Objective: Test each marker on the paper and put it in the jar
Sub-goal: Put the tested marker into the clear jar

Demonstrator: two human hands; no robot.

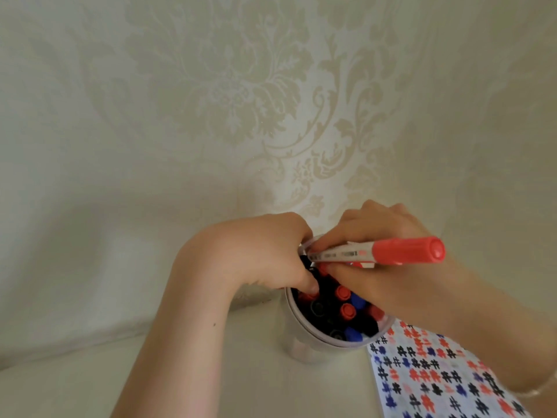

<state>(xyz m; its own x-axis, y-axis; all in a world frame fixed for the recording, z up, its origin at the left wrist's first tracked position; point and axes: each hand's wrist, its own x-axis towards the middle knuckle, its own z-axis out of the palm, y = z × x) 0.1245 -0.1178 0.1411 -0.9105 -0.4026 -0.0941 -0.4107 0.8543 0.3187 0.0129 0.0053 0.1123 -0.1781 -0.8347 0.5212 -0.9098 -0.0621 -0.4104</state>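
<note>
The right hand pinches a red-capped white marker over the round white jar of capped markers. The left hand curls on the jar's far-left rim, fingertips hidden inside. The hash-marked paper is cut off at near right.

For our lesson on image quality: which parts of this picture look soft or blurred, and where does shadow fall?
Head view: the paper and its hash marks smear toward the lower right corner; the red marker is fairly sharp; the jar throws a soft shadow to its left; the wall bows from wide-angle distortion.
</note>
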